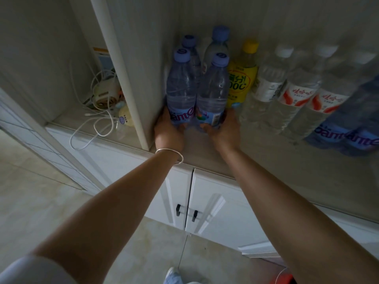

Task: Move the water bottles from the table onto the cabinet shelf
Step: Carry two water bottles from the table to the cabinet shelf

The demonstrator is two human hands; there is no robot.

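Two blue-capped water bottles stand at the front of the cabinet shelf (205, 152), near its left wall. My left hand (167, 130) grips the base of the left bottle (180, 87). My right hand (222, 131) grips the base of the right bottle (213, 91). Two more blue-capped bottles (216, 48) stand right behind them. A yellow bottle (243, 78) stands just to the right of my right hand.
Several clear bottles with white caps and red-white labels (295, 89) line the shelf to the right, then blue-labelled bottles (352, 128) at the far right. A white divider panel (131, 95) bounds the left; cables and a charger (102, 95) lie beyond it. White cabinet doors (205, 201) lie below.
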